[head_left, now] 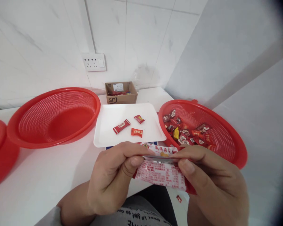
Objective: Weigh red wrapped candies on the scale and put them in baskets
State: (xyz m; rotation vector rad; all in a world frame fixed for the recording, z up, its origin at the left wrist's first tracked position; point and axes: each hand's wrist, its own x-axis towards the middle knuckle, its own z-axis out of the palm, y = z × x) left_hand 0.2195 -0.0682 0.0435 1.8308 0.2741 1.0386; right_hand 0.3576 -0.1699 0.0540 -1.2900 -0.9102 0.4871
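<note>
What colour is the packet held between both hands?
The packet is mostly white with red printing and red ends, as the head view shows.

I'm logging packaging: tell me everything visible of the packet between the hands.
The packet is white with red ends, glossy like plastic film, with red print. A silvery ridge, like a seam, runs across it. The left hand and right hand pinch this ridge, holding it sideways before the white tray; any opening is unclear.

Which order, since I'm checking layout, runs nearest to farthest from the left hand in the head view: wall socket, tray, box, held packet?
1. Packet: pinched by the left hand.
2. Tray: just beyond.
3. Box: behind the tray.
4. Wall socket: higher, farther back.
</note>
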